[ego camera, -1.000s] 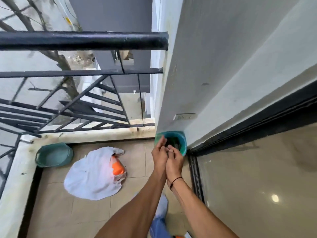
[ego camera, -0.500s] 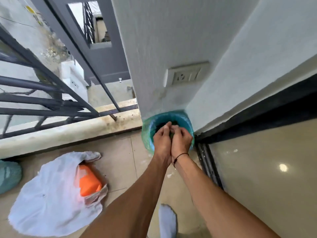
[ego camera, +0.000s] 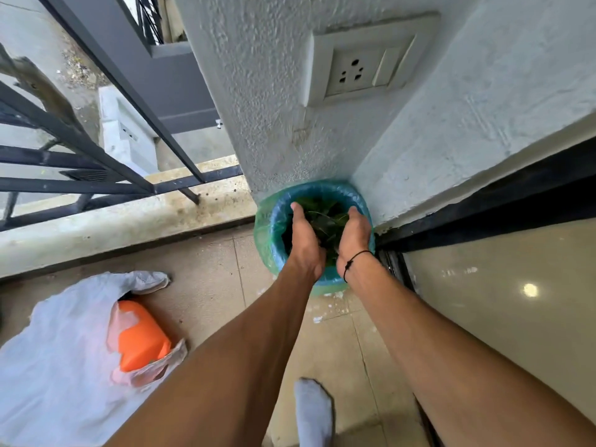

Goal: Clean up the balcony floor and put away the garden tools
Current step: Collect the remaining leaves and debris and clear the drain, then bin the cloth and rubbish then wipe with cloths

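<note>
A small bin [ego camera: 274, 227] lined with a blue-green plastic bag stands on the balcony floor in the wall corner. Dark green leaves [ego camera: 325, 221] show inside it. My left hand [ego camera: 304, 243] and my right hand [ego camera: 353, 237] reach down into the bin's mouth, palms facing each other with a gap between them. The leaves lie in that gap. Both thumbs point forward and the fingers look straight; the fingertips are hidden inside the bin.
A white plastic sack [ego camera: 58, 359] with an orange container [ego camera: 142, 340] in its mouth lies on the tiles at the left. A black railing [ego camera: 96, 150] on a concrete kerb [ego camera: 129, 217] runs behind. A glass sliding door [ego camera: 500, 301] is at right, my socked foot [ego camera: 314, 411] below.
My head has moved closer to the bin. My hands, pressed together a moment ago, have dropped into the bin's mouth and parted, and the leaves now show between them.
</note>
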